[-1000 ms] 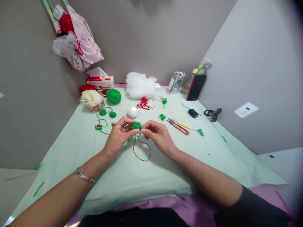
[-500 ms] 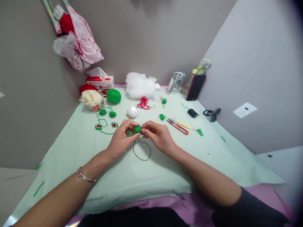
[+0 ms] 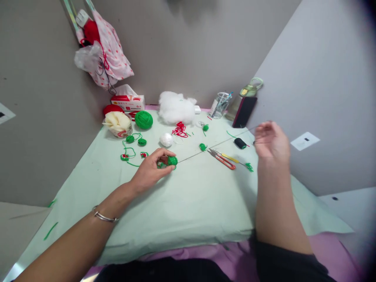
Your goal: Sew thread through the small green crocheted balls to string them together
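Between the thumb and fingers of my left hand (image 3: 151, 166) is a small green crocheted piece (image 3: 172, 160). A dark thread (image 3: 194, 156) runs taut from that piece up and to the right, across the table, to my right hand (image 3: 270, 141). My right hand is raised at the right side with its fingers curled together; a needle at the fingertips is too small to make out. Near the thread lie a small green crocheted ball (image 3: 203, 147), orange-handled thread snips (image 3: 225, 161) and a yellow-handled crochet hook (image 3: 229, 157).
Behind my hands are a white yarn ball (image 3: 166, 139), white stuffing (image 3: 177, 107), red yarn (image 3: 179, 130) and a green yarn ball (image 3: 143, 120). A black thread spool (image 3: 240, 143), a phone (image 3: 245, 112) and a glass of pens (image 3: 221, 106) stand to the right.
My right hand has moved away from the green piece, up and to the right, drawing the loose loop of dark thread straight. My left hand keeps hold in about the same place.
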Demonstrator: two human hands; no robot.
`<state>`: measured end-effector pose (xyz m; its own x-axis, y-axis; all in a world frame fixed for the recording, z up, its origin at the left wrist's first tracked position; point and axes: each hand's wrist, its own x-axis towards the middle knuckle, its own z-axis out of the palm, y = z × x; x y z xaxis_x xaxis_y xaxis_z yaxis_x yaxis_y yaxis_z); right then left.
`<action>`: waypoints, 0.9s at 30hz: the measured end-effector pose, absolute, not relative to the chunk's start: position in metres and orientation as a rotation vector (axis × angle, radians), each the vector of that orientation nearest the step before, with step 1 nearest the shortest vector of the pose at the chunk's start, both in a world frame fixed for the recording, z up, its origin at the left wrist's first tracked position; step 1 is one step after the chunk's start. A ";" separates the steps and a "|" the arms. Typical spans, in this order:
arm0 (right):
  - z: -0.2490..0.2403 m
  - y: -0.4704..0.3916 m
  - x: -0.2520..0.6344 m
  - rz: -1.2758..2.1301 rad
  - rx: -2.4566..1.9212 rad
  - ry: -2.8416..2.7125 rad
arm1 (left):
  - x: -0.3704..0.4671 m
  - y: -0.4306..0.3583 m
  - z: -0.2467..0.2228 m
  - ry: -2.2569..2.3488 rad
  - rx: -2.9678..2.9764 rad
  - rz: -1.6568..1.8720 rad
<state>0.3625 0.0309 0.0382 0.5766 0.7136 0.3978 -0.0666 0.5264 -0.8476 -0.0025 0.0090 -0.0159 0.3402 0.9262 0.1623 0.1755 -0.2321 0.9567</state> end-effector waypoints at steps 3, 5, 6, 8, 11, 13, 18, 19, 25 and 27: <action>0.044 0.030 0.391 0.383 -0.861 -0.788 | -0.003 0.009 -0.015 0.992 1.645 0.968; 0.043 0.031 0.380 0.406 -0.895 -0.866 | -0.004 0.010 -0.016 0.977 1.645 0.952; 0.040 0.031 0.366 0.455 -0.924 -0.923 | -0.004 0.010 -0.017 0.971 1.642 0.947; 0.031 0.029 0.324 0.600 -0.996 -1.065 | -0.004 0.010 -0.018 0.967 1.636 0.937; 0.016 0.016 0.257 0.896 -1.176 -1.587 | -0.004 0.011 -0.019 0.963 1.644 0.924; 0.009 0.006 0.225 0.954 -1.171 -1.831 | -0.004 0.011 -0.018 0.952 1.652 0.920; 0.008 0.000 0.221 1.032 -1.101 -1.813 | -0.004 0.011 -0.017 0.958 1.650 0.904; 0.009 0.004 0.228 1.023 -1.097 -1.710 | -0.004 0.011 -0.016 0.960 1.645 0.900; 0.016 0.021 0.264 0.991 -1.083 -1.148 | -0.004 0.009 -0.012 0.919 1.623 0.887; 0.017 0.021 0.266 0.997 -1.098 -1.129 | -0.004 0.009 -0.011 0.900 1.617 0.868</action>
<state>0.2664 0.0210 0.0166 0.1582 0.9720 0.1736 -0.0526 0.1839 -0.9815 -0.0043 0.0088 -0.0109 0.4554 0.8850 0.0968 0.1289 -0.1731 0.9764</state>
